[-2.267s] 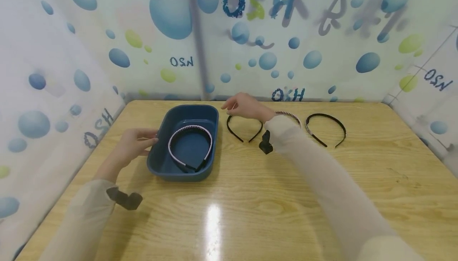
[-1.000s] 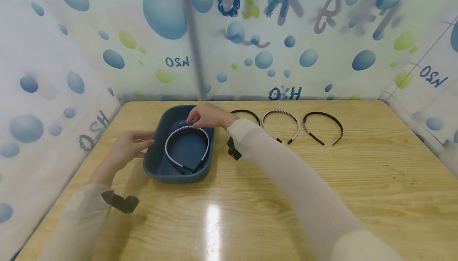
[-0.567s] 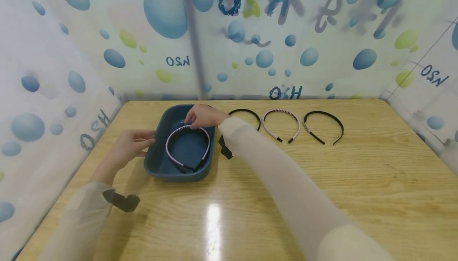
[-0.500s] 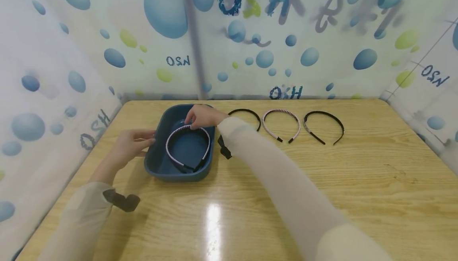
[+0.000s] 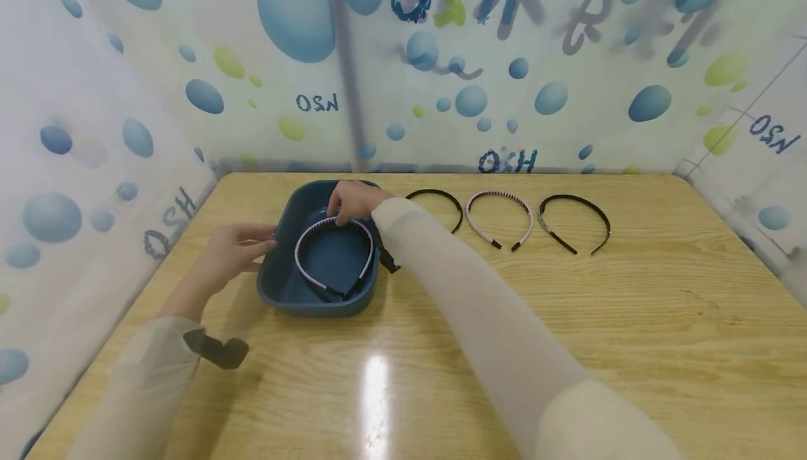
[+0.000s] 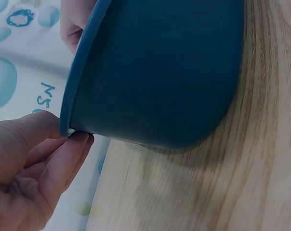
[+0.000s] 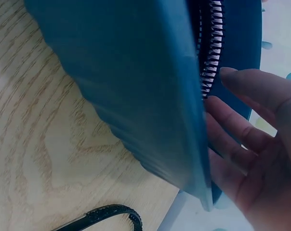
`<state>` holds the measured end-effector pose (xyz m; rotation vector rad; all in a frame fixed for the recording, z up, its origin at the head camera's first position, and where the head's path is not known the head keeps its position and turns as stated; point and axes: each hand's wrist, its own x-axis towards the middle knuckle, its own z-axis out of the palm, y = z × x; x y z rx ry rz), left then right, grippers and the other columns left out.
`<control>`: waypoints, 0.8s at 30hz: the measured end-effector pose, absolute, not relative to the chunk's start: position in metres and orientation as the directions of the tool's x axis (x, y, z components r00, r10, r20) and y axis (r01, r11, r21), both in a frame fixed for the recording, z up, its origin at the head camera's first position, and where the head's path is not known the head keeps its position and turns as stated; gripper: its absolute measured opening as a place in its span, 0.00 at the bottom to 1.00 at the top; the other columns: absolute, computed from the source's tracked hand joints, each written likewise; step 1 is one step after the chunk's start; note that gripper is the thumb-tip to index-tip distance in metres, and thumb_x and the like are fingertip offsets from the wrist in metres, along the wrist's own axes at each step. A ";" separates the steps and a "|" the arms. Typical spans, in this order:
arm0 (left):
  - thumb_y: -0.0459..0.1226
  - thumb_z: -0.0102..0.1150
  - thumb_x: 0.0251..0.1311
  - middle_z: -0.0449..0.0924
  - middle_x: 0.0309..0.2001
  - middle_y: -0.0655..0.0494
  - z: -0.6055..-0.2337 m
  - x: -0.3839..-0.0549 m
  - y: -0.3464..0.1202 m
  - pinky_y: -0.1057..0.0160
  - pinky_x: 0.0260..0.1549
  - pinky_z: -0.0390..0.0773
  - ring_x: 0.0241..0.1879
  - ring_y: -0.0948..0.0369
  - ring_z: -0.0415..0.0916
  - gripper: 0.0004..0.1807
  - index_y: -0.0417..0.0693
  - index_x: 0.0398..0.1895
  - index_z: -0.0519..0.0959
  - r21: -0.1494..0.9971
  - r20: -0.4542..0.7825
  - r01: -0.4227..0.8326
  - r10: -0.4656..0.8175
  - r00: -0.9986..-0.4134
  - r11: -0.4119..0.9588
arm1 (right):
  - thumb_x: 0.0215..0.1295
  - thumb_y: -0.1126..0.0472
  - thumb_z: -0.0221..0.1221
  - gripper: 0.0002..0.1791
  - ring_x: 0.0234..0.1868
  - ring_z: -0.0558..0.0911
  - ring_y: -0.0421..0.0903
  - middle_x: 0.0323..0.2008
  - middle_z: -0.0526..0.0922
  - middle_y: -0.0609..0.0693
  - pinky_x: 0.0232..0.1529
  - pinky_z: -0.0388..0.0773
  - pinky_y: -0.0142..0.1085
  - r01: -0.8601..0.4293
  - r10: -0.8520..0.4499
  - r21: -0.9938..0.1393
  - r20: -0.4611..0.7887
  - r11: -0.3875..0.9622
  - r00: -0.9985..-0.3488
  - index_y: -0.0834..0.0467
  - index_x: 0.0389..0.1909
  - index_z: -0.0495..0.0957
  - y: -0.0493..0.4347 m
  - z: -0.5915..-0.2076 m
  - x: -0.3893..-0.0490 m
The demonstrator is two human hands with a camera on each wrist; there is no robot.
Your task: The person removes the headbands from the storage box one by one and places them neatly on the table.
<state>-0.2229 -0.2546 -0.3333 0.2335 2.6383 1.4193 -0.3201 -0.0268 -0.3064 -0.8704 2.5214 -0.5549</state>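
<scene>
Wooden table (image 5: pixel 567 320): headband (image 5: pixel 334 257) in bin (image 5: pixel 277 285) (ends toward camera).

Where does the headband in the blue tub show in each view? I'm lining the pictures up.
Head: headband lies in the blue tub, left of centre, right hand at its top.
Left wrist: not in view, only the tub's outer wall.
Right wrist: toothed edge at top, inside the tub.
Shared landmark: the tub.

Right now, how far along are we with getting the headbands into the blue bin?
One pink-and-white headband already lies in the blue bin. The right hand touches its top arc with its fingertips, while the left hand pinches the bin's rim. Left on the table: a black headband, a pink headband and another black headband.
</scene>
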 end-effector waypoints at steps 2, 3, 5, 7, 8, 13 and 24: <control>0.33 0.50 0.65 0.68 0.54 0.29 -0.333 -0.224 -0.255 0.61 0.34 0.82 0.51 0.47 0.70 0.23 0.26 0.59 0.64 0.837 -0.046 0.072 0.201 -0.979 0.543 | 0.63 0.63 0.57 0.16 0.40 0.76 0.43 0.50 0.77 0.49 0.30 0.76 0.34 -0.473 -0.637 -0.481 -0.266 0.738 -0.724 0.56 0.51 0.78 -0.028 -0.305 -0.320; 0.33 0.50 0.65 0.68 0.54 0.29 -0.333 -0.224 -0.255 0.61 0.34 0.82 0.52 0.47 0.70 0.23 0.26 0.59 0.64 0.836 -0.047 0.071 0.200 -0.979 0.543 | 0.63 0.63 0.57 0.16 0.41 0.76 0.43 0.51 0.77 0.49 0.31 0.77 0.33 -0.468 -0.632 -0.479 -0.271 0.743 -0.726 0.55 0.52 0.77 -0.028 -0.305 -0.320; 0.33 0.50 0.64 0.68 0.54 0.29 -0.333 -0.224 -0.255 0.62 0.34 0.81 0.52 0.46 0.70 0.23 0.26 0.59 0.64 0.838 -0.050 0.067 0.199 -0.979 0.542 | 0.63 0.63 0.57 0.16 0.44 0.76 0.43 0.52 0.76 0.49 0.34 0.77 0.33 -0.461 -0.622 -0.472 -0.276 0.752 -0.732 0.56 0.52 0.78 -0.029 -0.304 -0.319; 0.33 0.50 0.64 0.68 0.55 0.29 -0.333 -0.224 -0.255 0.62 0.34 0.81 0.52 0.44 0.69 0.23 0.26 0.59 0.64 0.837 -0.053 0.066 0.200 -0.978 0.543 | 0.62 0.64 0.57 0.15 0.46 0.76 0.43 0.52 0.76 0.49 0.39 0.78 0.34 -0.458 -0.614 -0.462 -0.276 0.759 -0.739 0.56 0.51 0.78 -0.031 -0.304 -0.319; 0.33 0.50 0.64 0.68 0.55 0.29 -0.333 -0.223 -0.255 0.62 0.34 0.81 0.53 0.44 0.69 0.23 0.26 0.59 0.64 0.838 -0.055 0.064 0.200 -0.978 0.542 | 0.62 0.64 0.57 0.15 0.47 0.76 0.43 0.52 0.76 0.49 0.41 0.77 0.34 -0.460 -0.612 -0.457 -0.275 0.761 -0.741 0.56 0.51 0.78 -0.031 -0.304 -0.319; 0.34 0.51 0.64 0.69 0.54 0.30 -0.332 -0.223 -0.255 0.61 0.34 0.82 0.52 0.45 0.70 0.23 0.26 0.59 0.65 0.833 -0.055 0.065 0.199 -0.978 0.549 | 0.62 0.65 0.58 0.15 0.50 0.75 0.44 0.51 0.77 0.49 0.47 0.76 0.34 -0.449 -0.594 -0.439 -0.281 0.778 -0.754 0.57 0.50 0.79 -0.030 -0.305 -0.319; 0.34 0.52 0.64 0.70 0.54 0.31 -0.332 -0.223 -0.256 0.60 0.35 0.82 0.49 0.50 0.72 0.23 0.28 0.58 0.66 0.835 -0.060 0.055 0.190 -0.980 0.548 | 0.61 0.69 0.57 0.15 0.49 0.75 0.45 0.50 0.77 0.50 0.44 0.77 0.34 -0.396 -0.560 -0.458 -0.306 0.796 -0.770 0.58 0.49 0.79 -0.028 -0.311 -0.323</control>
